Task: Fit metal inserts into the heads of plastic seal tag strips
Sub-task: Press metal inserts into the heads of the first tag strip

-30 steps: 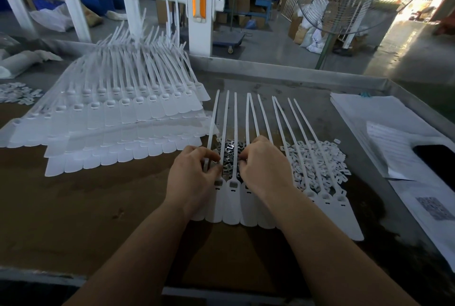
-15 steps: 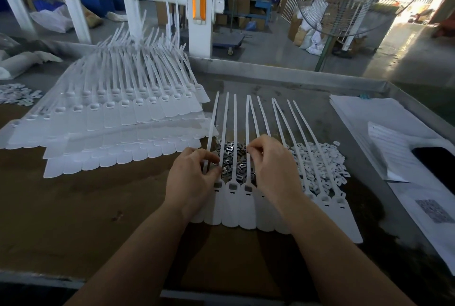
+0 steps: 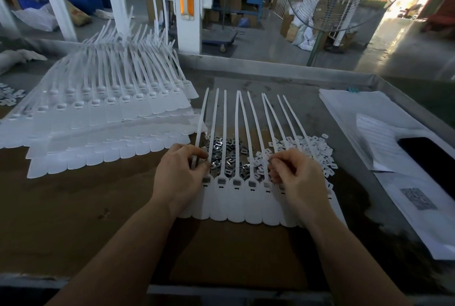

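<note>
From the head camera, the right hand (image 3: 299, 177) has moved from the middle of the joined row of seal tag strips (image 3: 236, 197) out toward 3 o'clock over the last second, uncovering heads near the centre that now show dark, filled sockets; this suggests several inserts are seated and the work is advancing rightward along the row. The right hand's fingers are curled with thumb and forefinger pinched together over a head near the right end, apparently on a small metal insert, though the piece itself is too small to confirm. The left hand (image 3: 179, 177) has stayed at the row's left end, at 9 o'clock of the right hand, pinching the leftmost strip's tail. The loose metal inserts (image 3: 227, 151) lie heaped under the tails at 12 o'clock of the hands, with white plastic clips (image 3: 317, 150) at 2 o'clock. Stacked strips (image 3: 105, 118) sit at 10 o'clock. The papers (image 3: 384, 138) at 3 o'clock carry print and a code-like patch, but nothing is legible, and no brand is readable.
</note>
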`<move>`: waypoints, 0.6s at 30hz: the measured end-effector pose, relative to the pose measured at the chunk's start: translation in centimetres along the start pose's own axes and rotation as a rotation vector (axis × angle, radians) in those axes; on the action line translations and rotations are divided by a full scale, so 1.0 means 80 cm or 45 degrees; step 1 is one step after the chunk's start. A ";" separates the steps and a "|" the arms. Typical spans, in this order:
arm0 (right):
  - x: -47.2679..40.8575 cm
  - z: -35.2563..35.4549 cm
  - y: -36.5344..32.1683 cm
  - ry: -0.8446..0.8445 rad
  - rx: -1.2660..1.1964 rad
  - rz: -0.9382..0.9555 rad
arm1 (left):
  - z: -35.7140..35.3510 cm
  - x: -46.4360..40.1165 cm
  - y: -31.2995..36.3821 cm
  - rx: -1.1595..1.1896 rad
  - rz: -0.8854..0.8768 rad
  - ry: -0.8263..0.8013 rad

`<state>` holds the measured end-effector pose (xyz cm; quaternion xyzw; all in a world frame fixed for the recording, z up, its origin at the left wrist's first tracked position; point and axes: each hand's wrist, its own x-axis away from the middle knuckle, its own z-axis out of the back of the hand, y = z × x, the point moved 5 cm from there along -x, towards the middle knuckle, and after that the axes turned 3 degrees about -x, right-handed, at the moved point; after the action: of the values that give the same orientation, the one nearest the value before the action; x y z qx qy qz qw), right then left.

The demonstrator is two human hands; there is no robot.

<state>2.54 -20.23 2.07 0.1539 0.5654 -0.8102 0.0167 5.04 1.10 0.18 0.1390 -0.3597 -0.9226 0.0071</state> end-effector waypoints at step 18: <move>0.006 0.002 0.006 0.004 -0.176 -0.045 | 0.003 0.001 0.000 -0.004 0.006 0.001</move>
<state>2.14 -20.51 1.55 0.1434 0.6225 -0.7692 0.0120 4.94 1.26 0.30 0.1384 -0.3587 -0.9231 0.0094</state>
